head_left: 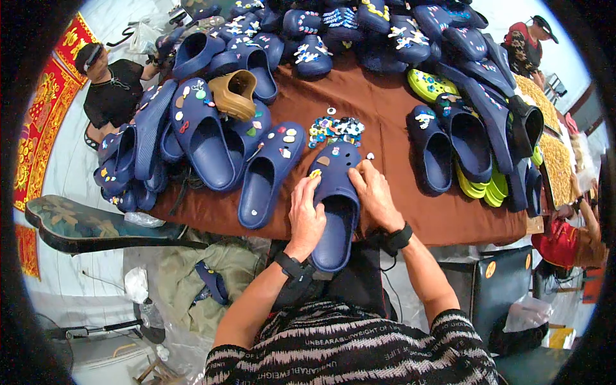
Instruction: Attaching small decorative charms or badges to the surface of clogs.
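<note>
A navy blue clog (335, 212) lies at the near edge of the brown-covered table (385, 109), toe pointing away from me. My left hand (305, 212) rests on its left side, fingertips pressing a small yellow charm (315, 173) into the upper. My right hand (374, 192) presses on the right side of the toe. A little heap of coloured charms (335, 129) sits just beyond the clog. Both wrists wear black bands.
Piles of navy clogs (212, 141) cover the left, back and right of the table, with a tan clog (234, 94) and lime green ones (431, 85). One person sits at far left (112, 83), another stands at top right (526, 45). A black chair (504, 289) is lower right.
</note>
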### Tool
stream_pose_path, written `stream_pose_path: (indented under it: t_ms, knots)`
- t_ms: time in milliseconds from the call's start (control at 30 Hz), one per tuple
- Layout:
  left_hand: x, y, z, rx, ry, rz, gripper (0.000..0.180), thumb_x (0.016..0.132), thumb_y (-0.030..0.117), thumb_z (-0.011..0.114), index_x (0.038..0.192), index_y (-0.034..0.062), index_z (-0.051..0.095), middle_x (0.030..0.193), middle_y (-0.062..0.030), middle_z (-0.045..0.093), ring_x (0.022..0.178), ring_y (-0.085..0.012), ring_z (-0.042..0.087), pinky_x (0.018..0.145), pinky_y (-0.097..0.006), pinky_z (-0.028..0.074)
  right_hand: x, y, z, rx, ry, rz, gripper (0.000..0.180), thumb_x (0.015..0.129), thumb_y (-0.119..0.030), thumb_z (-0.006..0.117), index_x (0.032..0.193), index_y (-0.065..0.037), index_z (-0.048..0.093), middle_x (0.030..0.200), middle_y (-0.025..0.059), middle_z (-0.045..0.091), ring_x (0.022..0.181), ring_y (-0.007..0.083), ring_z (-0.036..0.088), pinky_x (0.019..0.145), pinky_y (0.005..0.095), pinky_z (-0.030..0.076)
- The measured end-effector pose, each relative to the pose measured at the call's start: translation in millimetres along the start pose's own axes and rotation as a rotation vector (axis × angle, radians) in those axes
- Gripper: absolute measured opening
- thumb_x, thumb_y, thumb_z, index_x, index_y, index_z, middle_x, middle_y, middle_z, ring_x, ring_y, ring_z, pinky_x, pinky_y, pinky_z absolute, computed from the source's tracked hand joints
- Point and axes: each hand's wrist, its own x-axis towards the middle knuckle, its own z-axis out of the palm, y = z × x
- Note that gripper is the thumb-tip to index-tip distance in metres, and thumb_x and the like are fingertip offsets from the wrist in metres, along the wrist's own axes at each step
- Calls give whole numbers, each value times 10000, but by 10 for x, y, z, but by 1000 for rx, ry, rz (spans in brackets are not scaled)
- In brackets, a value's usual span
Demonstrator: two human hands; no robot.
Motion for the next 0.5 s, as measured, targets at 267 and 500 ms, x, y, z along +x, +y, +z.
stream_pose_path:
  t_ms: [267, 500]
  knots:
    - [51, 122, 50, -32, 3, -18, 582, 749, -133, 527, 1309, 28, 539, 1341, -199, 520, 1283, -390, 492, 1123, -440, 376, 779, 141, -138, -263, -155, -296, 304, 955, -329, 602, 1108, -80, 690, 1006, 208, 687, 961, 403, 654, 811, 517, 514]
    - [35, 21, 12, 34, -5, -19, 583, 772, -68, 582, 1341, 54, 538, 1362, -189, 505, 1284, -391, 477, 1106, -460, 388, 867, 67, 62, -375, -241, -328, 280, 906, -308, 668, 1070, -83, 639, 1026, 191, 663, 946, 403, 657, 781, 506, 530]
